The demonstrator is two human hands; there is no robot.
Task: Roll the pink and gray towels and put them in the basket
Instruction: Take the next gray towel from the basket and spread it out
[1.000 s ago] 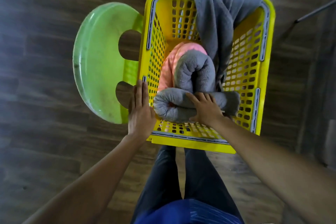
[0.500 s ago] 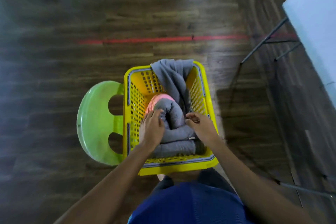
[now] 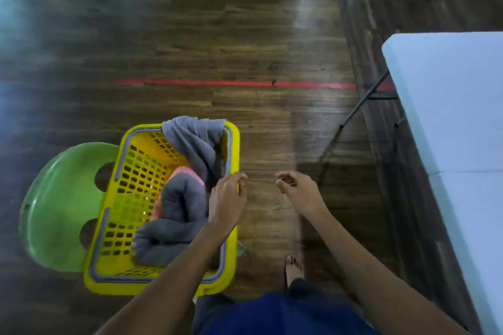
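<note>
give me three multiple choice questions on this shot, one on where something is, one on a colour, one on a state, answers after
1. Seen from the head camera, on which side of the basket is the stool?
A) left
B) right
C) beyond the far rim

2. What colour is the line on the floor?
A) white
B) blue
C) red

3. How does the gray towel at the basket's far rim lie?
A) rolled tight beside the basket
B) draped over the rim
C) spread flat on the floor

Answers:
1 A, the green stool sits against the basket's left wall.
2 C, a red strip crosses the wood beyond the basket.
3 B, loose gray cloth hangs over the far rim into the basket.
</note>
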